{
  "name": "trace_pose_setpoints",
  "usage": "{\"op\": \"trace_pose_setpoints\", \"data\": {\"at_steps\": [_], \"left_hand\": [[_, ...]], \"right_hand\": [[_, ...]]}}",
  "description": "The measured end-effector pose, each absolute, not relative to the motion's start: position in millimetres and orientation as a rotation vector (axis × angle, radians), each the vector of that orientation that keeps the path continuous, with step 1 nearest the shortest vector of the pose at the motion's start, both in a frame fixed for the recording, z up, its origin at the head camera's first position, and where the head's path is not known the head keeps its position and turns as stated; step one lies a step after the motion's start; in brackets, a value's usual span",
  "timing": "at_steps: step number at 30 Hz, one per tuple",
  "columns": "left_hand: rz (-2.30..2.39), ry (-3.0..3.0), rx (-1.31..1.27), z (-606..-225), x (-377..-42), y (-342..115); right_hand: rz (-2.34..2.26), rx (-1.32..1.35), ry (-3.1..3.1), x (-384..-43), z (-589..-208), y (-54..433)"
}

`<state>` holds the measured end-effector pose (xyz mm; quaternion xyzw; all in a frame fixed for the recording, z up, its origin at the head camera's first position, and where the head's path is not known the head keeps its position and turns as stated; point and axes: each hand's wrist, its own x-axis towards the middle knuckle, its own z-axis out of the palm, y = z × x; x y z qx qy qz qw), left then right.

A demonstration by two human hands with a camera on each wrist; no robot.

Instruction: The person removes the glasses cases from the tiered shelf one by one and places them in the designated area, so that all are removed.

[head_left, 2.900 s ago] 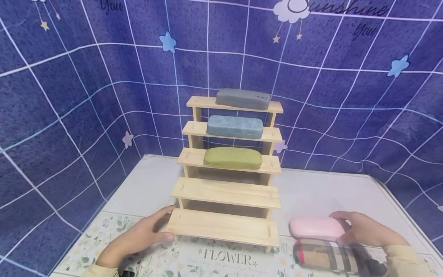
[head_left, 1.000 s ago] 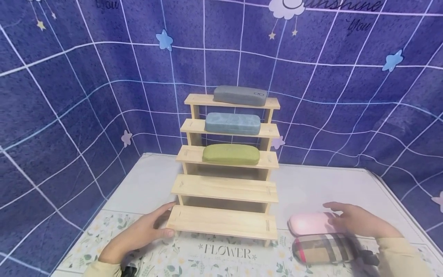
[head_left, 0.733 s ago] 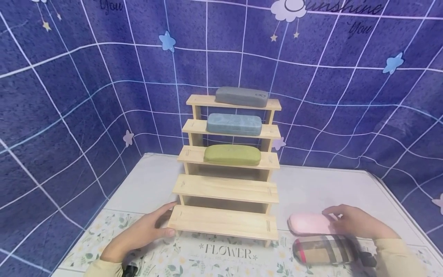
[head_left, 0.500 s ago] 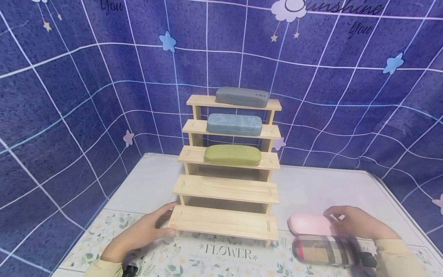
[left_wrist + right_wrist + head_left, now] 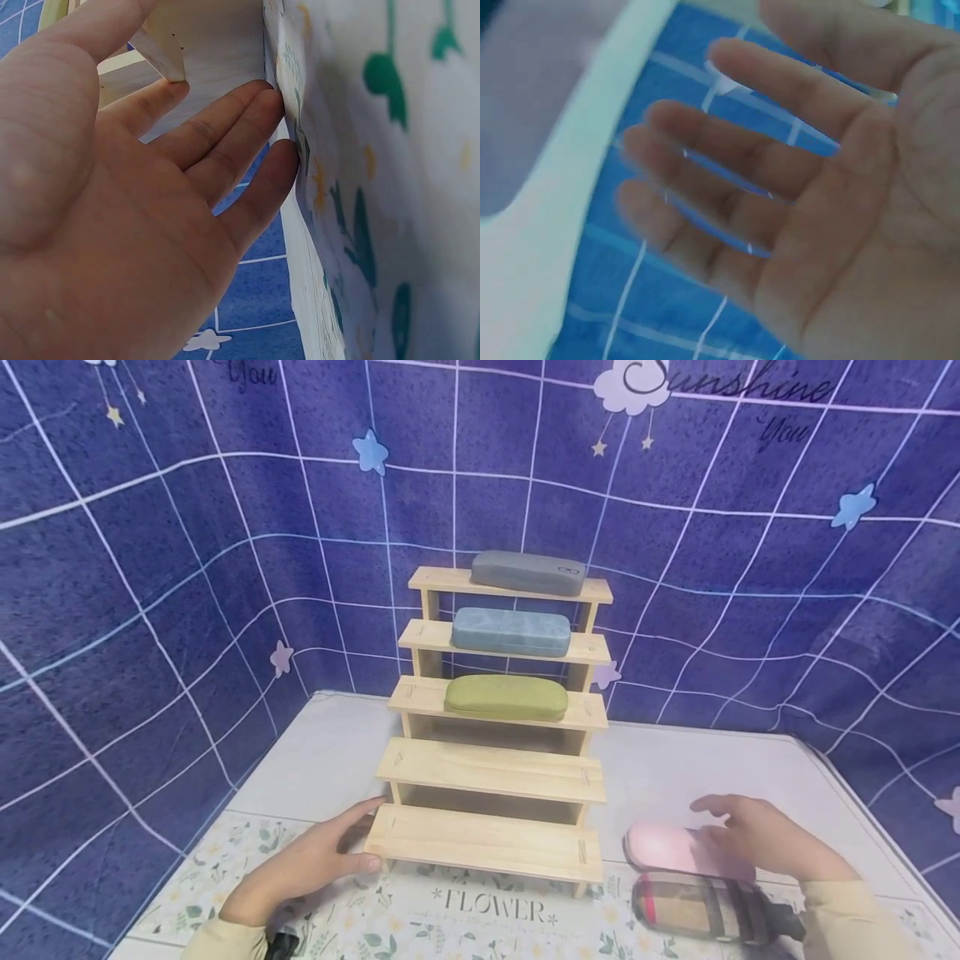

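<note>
A pale wooden stepped rack (image 5: 487, 842) stands in the middle, its upper shelves holding a grey glasses case (image 5: 527, 573), a blue glasses case (image 5: 510, 632) and a green glasses case (image 5: 506, 697). My left hand (image 5: 315, 862) rests against the rack's lower left end, thumb in front and fingers loosely extended, as the left wrist view also shows. At the right lies a pink glasses case (image 5: 667, 848), with a plaid glasses case (image 5: 686, 906) just in front of it. Over the pink case's right end hovers my right hand (image 5: 772, 839); in the right wrist view its fingers (image 5: 735, 157) are spread and grip nothing.
The white table (image 5: 697, 777) has a flower-printed mat (image 5: 225, 877) along its front. A blue grid-patterned cloth (image 5: 315, 510) hangs behind and at both sides.
My right hand has shifted slightly left and lifted away from the pink case, its fingers opening. My left hand stays at the rack. The cases keep their places.
</note>
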<state>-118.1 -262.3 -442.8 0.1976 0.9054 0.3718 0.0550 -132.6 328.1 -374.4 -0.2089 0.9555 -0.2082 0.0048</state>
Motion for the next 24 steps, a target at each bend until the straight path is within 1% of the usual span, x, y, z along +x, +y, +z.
{"op": "trace_pose_setpoints", "data": {"at_steps": [7,12,17,24], "left_hand": [[1.162,2.725,0.639,-445,-118,-264],[1.152,2.738,0.655,-447,-118,-265],[1.133,2.755,0.651,-449,-117,-266],[1.140,2.758,0.637,-448,-117,-268]], "right_hand": [[-0.923,-0.910,3.077,-143,-333,280],[-1.011,-0.997,3.057,-160,-303,243],[-1.068,-0.925,3.051,-181,-288,209],[-1.138,-0.783,2.951,-214,-287,172]]}}
